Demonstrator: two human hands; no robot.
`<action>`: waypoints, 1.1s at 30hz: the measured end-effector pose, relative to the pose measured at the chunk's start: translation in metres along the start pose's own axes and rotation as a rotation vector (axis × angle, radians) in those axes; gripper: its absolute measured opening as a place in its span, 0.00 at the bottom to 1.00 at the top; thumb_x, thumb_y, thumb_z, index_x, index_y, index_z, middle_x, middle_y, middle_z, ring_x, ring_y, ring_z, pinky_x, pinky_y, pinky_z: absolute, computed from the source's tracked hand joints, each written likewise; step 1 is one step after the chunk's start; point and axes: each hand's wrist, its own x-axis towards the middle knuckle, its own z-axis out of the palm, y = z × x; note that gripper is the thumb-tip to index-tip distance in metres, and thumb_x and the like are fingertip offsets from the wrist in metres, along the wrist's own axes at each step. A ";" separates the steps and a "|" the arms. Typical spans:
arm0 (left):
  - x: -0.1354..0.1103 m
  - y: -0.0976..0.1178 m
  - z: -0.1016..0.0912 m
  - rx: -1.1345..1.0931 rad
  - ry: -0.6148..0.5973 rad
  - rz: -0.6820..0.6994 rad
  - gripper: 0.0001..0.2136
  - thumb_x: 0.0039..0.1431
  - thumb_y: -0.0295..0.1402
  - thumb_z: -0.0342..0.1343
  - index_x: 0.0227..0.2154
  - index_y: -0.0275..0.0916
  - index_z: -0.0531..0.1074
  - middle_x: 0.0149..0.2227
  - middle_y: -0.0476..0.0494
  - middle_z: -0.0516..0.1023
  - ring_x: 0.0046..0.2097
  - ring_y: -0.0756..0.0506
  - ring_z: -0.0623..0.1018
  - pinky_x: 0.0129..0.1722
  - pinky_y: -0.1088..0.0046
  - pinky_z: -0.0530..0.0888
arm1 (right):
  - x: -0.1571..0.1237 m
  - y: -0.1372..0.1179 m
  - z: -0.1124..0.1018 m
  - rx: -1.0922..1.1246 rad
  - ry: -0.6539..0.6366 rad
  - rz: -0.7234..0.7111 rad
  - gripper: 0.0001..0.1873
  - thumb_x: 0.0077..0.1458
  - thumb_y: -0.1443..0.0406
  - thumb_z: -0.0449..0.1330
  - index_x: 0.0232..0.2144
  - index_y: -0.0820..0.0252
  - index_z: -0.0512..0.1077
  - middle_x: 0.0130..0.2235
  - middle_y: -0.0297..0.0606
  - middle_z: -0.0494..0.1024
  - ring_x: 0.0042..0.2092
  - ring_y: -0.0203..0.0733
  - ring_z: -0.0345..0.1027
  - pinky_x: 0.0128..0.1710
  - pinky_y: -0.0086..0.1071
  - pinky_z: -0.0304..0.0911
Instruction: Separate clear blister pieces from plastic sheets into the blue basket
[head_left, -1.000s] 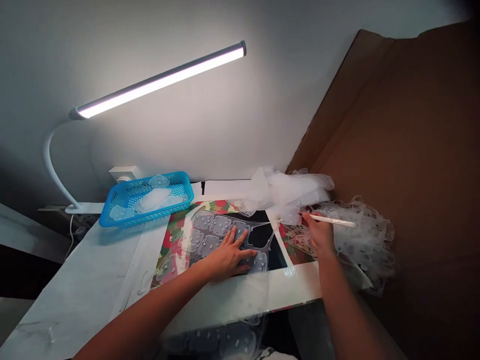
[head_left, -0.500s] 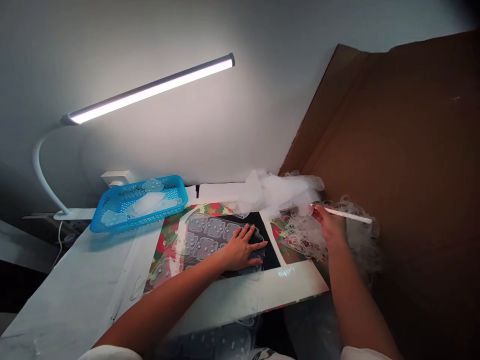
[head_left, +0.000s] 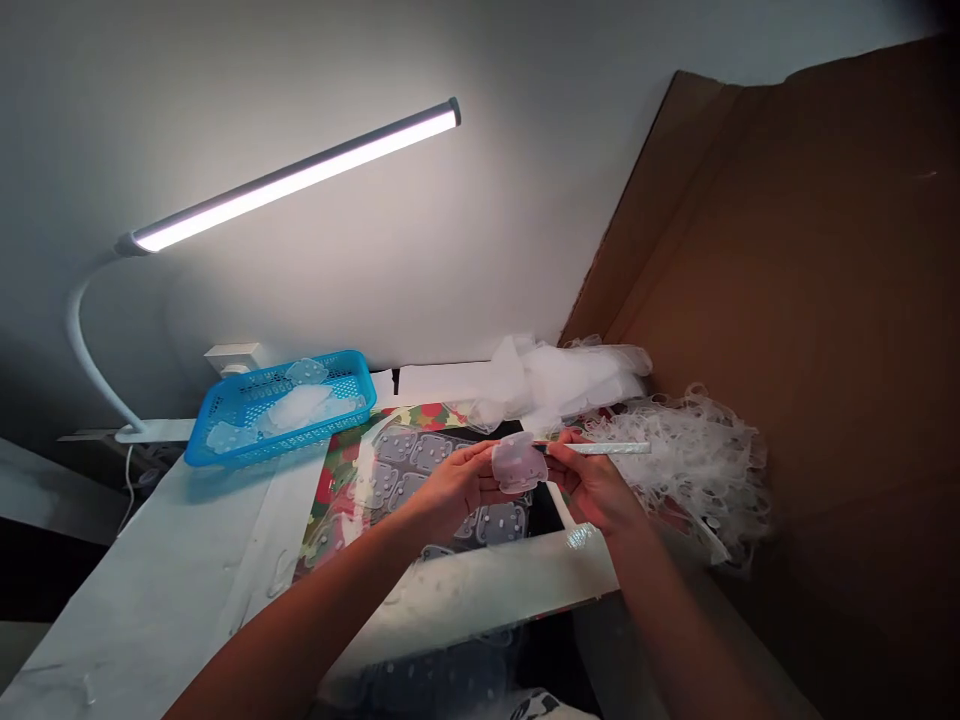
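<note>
My left hand (head_left: 459, 487) pinches a small translucent piece (head_left: 519, 463) with a wavy outline and small dots, held up over the work surface. In my right hand (head_left: 596, 488) is a slim white pen-like tool (head_left: 615, 449). Its dark tip points left and meets or nearly meets the right edge of the piece; I cannot tell which. Below both hands lies a clear sheet of similar dotted shapes (head_left: 409, 487) on a black and camouflage-patterned board (head_left: 328, 487).
A blue basket (head_left: 281, 452) at the left holds several translucent pieces. White translucent sheets (head_left: 574, 378) lie by the wall, with a tangle of thin clear offcuts (head_left: 697, 460) at right. A cardboard panel (head_left: 795, 300) stands on the right, and a lit lamp (head_left: 300, 180) hangs above.
My left hand has lifted off the sheet and now holds a translucent piece. My right hand has moved left from the offcuts, bringing the pen-like tool to that piece.
</note>
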 end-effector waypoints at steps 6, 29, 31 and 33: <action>-0.027 0.015 -0.002 -0.098 0.026 -0.076 0.24 0.64 0.47 0.51 0.53 0.32 0.68 0.42 0.28 0.81 0.46 0.38 0.81 0.51 0.55 0.72 | -0.003 0.004 0.007 -0.036 -0.039 0.019 0.15 0.47 0.62 0.70 0.24 0.58 0.66 0.34 0.32 0.81 0.35 0.37 0.76 0.35 0.29 0.73; -0.052 0.010 -0.027 0.000 0.015 0.050 0.18 0.53 0.29 0.66 0.48 0.40 0.75 0.44 0.41 0.79 0.46 0.45 0.78 0.50 0.67 0.71 | -0.003 0.009 0.040 -0.259 -0.094 -0.036 0.17 0.44 0.57 0.70 0.21 0.56 0.66 0.34 0.36 0.81 0.31 0.39 0.72 0.33 0.33 0.70; -0.052 0.010 -0.027 -0.005 0.011 0.054 0.18 0.52 0.29 0.66 0.47 0.40 0.76 0.43 0.41 0.79 0.45 0.46 0.77 0.50 0.67 0.71 | -0.004 0.008 0.041 -0.255 -0.107 -0.037 0.16 0.45 0.58 0.70 0.21 0.56 0.66 0.34 0.35 0.82 0.31 0.38 0.72 0.33 0.33 0.69; -0.052 0.010 -0.027 -0.001 0.012 0.061 0.17 0.52 0.30 0.65 0.47 0.40 0.75 0.43 0.41 0.78 0.45 0.46 0.77 0.49 0.67 0.71 | -0.003 0.009 0.041 -0.251 -0.122 -0.041 0.15 0.46 0.59 0.69 0.21 0.56 0.67 0.34 0.35 0.82 0.30 0.37 0.71 0.33 0.32 0.69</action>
